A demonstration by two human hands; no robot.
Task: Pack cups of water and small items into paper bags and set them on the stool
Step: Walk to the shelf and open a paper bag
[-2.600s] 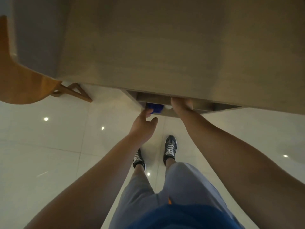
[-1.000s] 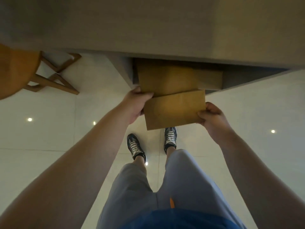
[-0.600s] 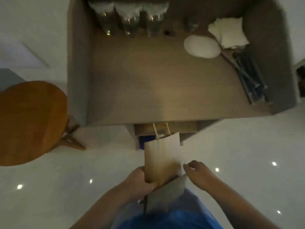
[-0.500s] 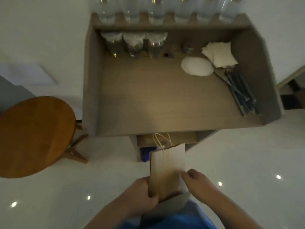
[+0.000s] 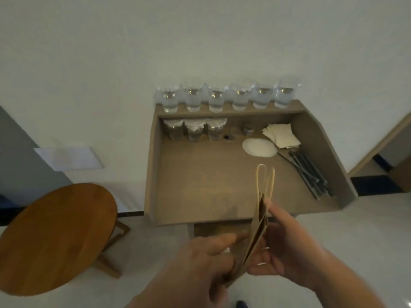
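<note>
— Holding a flat paper bag (image 5: 258, 232) edge-on between both hands, handles up, before the front edge of the tabletop (image 5: 200, 174).
— Gripped how?
— Clamped low in the left hand (image 5: 206, 258) with curled fingers; touched on the right face by the right hand (image 5: 289, 247), straight-fingered, thumb at the rim.
— Any print?
— Too blurred to tell. Cups of water (image 5: 215, 101) on the back shelf (image 5: 226, 112); stool (image 5: 51, 236) off left.
</note>
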